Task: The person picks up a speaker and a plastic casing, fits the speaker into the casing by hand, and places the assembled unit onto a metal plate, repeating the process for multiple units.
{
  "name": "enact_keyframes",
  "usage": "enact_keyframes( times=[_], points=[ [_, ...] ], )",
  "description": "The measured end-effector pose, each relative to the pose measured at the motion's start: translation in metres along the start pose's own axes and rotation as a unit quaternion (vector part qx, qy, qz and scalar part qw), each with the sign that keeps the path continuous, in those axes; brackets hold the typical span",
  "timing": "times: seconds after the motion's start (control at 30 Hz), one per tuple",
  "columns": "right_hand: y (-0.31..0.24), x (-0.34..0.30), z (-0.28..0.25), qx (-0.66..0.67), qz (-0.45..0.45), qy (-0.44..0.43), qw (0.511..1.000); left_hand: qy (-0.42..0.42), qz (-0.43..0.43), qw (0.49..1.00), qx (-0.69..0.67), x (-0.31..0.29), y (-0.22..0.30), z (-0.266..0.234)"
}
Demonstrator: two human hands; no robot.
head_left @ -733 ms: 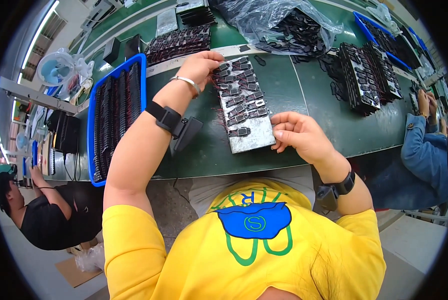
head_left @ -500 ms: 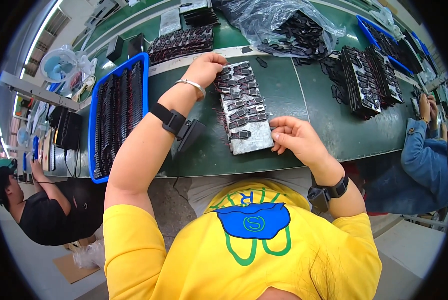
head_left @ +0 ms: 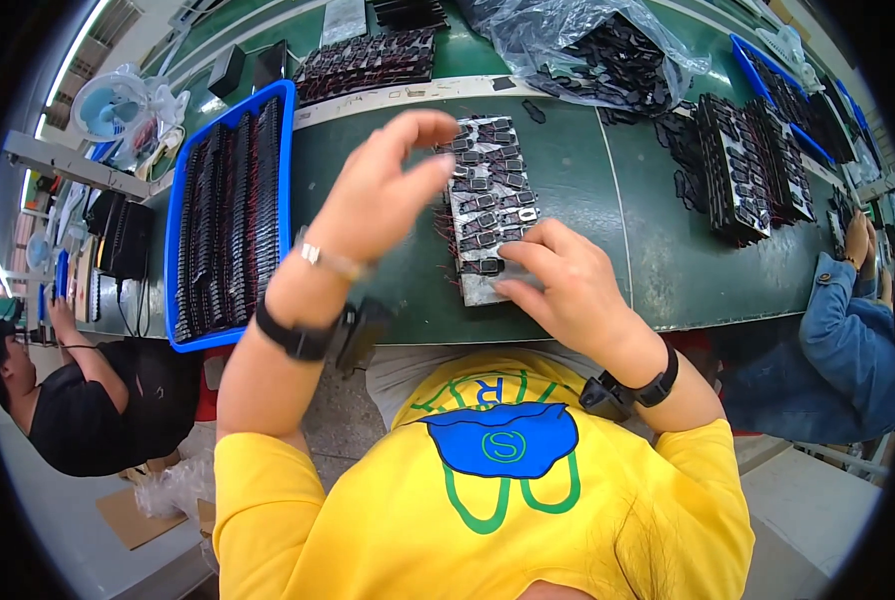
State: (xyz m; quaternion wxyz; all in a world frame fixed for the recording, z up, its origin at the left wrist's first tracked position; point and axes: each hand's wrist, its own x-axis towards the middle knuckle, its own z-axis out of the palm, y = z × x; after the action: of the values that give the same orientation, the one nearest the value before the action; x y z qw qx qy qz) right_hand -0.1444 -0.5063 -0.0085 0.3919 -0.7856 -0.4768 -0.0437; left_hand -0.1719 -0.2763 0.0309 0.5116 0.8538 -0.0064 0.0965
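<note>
A grey metal plate (head_left: pixel 480 291) lies on the green workbench in front of me, carrying paired rows of small black rectangular parts (head_left: pixel 485 200) with thin dark-red wires along its left side. My left hand (head_left: pixel 383 190) is raised just left of the plate's upper half, blurred, with thumb and fingers apart and nothing seen in them. Over the plate's near end is my right hand (head_left: pixel 568 285). Its thumb and forefinger are spread around the lowest black part, their tips apart; contact with that part is unclear.
A blue tray (head_left: pixel 289 150) of wired black parts stands at left. Loaded plates (head_left: pixel 733 170) stand stacked at right; more parts (head_left: pixel 368 65) lie behind. A clear plastic bag (head_left: pixel 528 40) spills black pieces at the back. Co-workers sit on the left (head_left: pixel 108 400) and right (head_left: pixel 848 340).
My left hand has left the plate's upper left edge and come back toward me, its fingers opening. My right hand has moved left from the lower right edge onto the plate's near end.
</note>
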Motion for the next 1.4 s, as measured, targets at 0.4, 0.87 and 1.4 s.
enact_keyframes(
  times=[0.4, 0.87, 1.4],
  points=[
    [-0.009, 0.003, 0.003, 0.026, -0.040, -0.015, 0.999, 0.025, -0.170, 0.923, -0.343, -0.103, -0.013, 0.039],
    [-0.013, -0.008, 0.008, 0.050, -0.071, -0.014, 0.996, 0.004, -0.175, 0.925, -0.338, -0.101, -0.009, 0.060],
    [-0.009, -0.013, 0.008, 0.080, -0.094, 0.027, 0.992, 0.024, 0.147, 0.987, -0.063, -0.099, -0.015, 0.053]
  ],
)
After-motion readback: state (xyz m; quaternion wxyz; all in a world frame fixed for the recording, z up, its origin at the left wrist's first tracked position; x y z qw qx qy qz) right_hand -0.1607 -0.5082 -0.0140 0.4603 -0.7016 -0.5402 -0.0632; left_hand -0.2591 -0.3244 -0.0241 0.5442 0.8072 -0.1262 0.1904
